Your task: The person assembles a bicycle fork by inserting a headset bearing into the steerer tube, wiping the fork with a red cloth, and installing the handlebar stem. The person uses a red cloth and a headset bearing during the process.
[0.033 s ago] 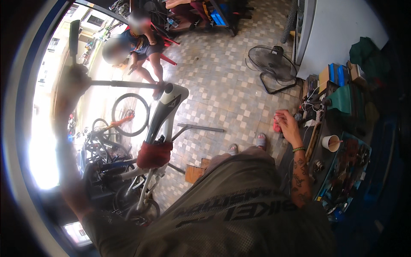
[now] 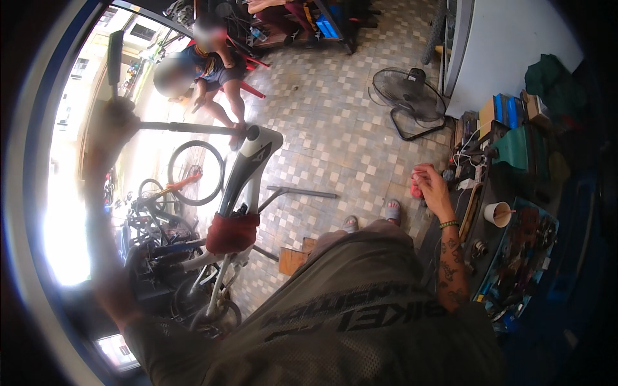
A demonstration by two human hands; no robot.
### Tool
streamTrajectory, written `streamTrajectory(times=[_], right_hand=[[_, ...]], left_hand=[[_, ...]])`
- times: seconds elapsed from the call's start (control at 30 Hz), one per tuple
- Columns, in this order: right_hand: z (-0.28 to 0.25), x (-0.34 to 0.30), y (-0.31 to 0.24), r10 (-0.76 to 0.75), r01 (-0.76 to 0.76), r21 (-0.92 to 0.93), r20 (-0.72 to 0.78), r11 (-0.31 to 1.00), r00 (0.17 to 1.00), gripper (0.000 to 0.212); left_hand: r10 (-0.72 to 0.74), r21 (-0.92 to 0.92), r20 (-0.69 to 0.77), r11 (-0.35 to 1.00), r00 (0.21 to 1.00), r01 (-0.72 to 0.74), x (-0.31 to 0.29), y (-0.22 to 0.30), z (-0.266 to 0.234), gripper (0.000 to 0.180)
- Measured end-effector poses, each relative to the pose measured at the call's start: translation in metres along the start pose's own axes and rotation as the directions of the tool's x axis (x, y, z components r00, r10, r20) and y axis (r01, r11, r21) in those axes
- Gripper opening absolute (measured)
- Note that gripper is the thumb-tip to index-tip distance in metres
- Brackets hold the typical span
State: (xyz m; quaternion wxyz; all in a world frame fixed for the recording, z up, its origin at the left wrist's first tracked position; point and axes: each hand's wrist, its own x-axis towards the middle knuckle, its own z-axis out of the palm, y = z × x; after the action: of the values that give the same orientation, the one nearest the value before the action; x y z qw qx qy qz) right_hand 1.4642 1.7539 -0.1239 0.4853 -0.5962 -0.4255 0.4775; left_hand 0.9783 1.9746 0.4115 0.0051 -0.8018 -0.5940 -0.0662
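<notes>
Within our raised, curled left hand (image 2: 120, 117) sits a dark rod (image 2: 187, 128) — our right hand (image 2: 433, 185) clasps a red object (image 2: 416, 188).

The bicycle frame (image 2: 262, 166) was white with glossy black panels, and the cloth (image 2: 233, 233) wrapped around it was dark brick red. The bar (image 2: 187, 127) at the left hand (image 2: 117, 117) was dark grey; the object (image 2: 416, 188) at the right hand (image 2: 434, 185) was pinkish red. A green-and-yellow bracelet (image 2: 449, 224) banded the wrist, and dark tattoos (image 2: 448, 265) patterned that forearm. The shirt (image 2: 380, 270) was dark olive-grey with black lettering, the sandals (image 2: 393, 210) pale grey. Small squares of grey, beige and off-white checkered the floor (image 2: 328, 116). The fan (image 2: 412, 96) was black, the cup (image 2: 492, 214) white, the tray (image 2: 490, 273) light blue, and the draped fabric (image 2: 550, 80) deep green.
</notes>
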Motion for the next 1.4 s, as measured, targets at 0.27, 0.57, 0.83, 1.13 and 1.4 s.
streamTrajectory(times=[0.27, 0.57, 0.83, 1.13, 1.4], right_hand=[[0.017, 0.000, -0.024, -0.009, 0.014, -0.228, 0.023, 0.973, 1.000, 0.035], [0.231, 0.091, -0.141, -0.627, 0.728, -0.266, 0.377, 0.631, 0.682, 0.071], [0.355, 0.241, -0.205, -0.309, 0.547, -0.178, 0.665, 0.818, 0.680, 0.073], [0.365, 0.278, -0.175, -0.369, 0.563, -0.318, 0.501, 0.763, 0.783, 0.070], [0.326, 0.239, -0.169, -0.384, 0.423, -0.140, 0.242, 0.895, 0.891, 0.019]], left_hand=[[0.057, -0.042, -0.046, 0.997, 0.997, -0.059, 0.004, 0.016, 0.063, 0.026], [0.058, -0.044, -0.054, 0.997, 0.997, -0.060, -0.001, 0.001, 0.032, 0.030], [0.038, -0.024, -0.015, 0.999, 0.999, -0.039, -0.013, -0.009, 0.022, 0.032], [0.100, -0.047, 0.010, 0.994, 0.995, -0.100, -0.018, -0.022, 0.023, 0.040], [0.249, -0.062, -0.096, 0.965, 0.964, -0.255, -0.009, -0.028, 0.024, 0.041]])
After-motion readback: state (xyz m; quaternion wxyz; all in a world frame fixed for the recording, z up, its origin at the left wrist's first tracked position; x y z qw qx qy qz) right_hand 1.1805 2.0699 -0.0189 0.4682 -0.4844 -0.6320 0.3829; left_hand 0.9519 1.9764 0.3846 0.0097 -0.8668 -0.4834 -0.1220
